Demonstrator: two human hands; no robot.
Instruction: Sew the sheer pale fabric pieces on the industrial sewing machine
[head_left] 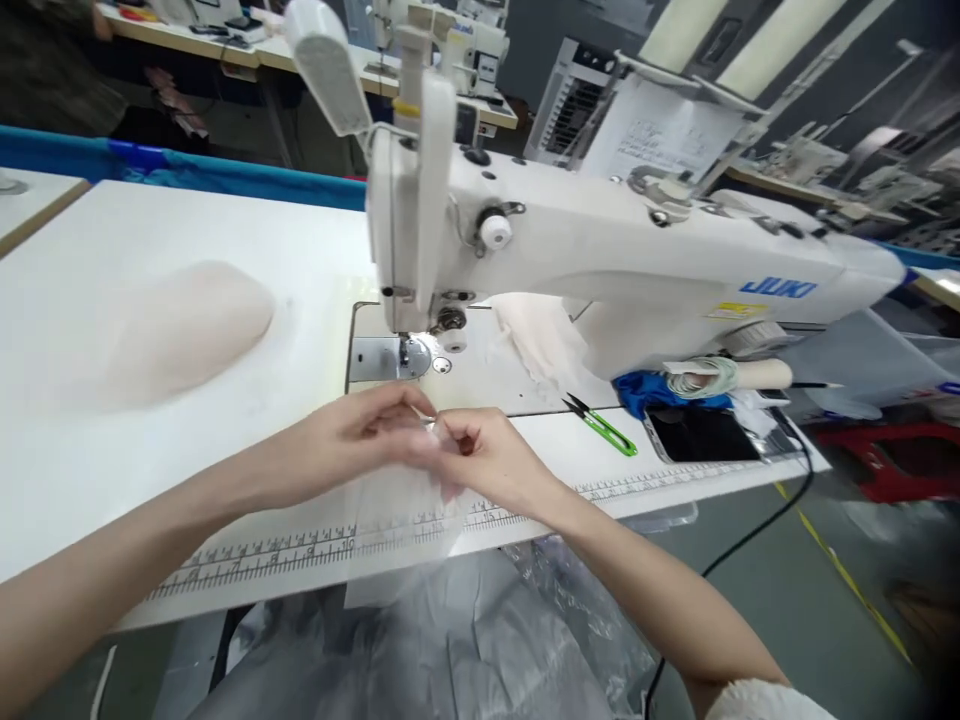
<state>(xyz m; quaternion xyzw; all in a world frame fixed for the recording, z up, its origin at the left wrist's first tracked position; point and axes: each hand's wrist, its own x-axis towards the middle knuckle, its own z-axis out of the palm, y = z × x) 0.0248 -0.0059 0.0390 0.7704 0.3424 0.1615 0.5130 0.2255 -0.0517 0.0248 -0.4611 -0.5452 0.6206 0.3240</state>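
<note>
Just in front of the sewing machine [585,220], my left hand [375,435] and my right hand [487,455] meet with fingers pinched together. Between them they hold the top edge of a thin, see-through piece of fabric [390,540], which hangs down over the table's front edge. Motion blurs the fingertips. The machine's needle and presser foot [405,352] are right behind my hands, with no cloth visible under them. A pale pink fabric piece [199,325] lies on the table to the left. More pale fabric [544,335] is bunched under the machine arm.
Green thread snips [604,425] lie to the right of my right hand. Beyond them are a phone [701,435], a blue cloth [641,392] and a thread cone [765,375]. A printed ruler [300,555] runs along the table's front edge. A person [60,75] is at the far left.
</note>
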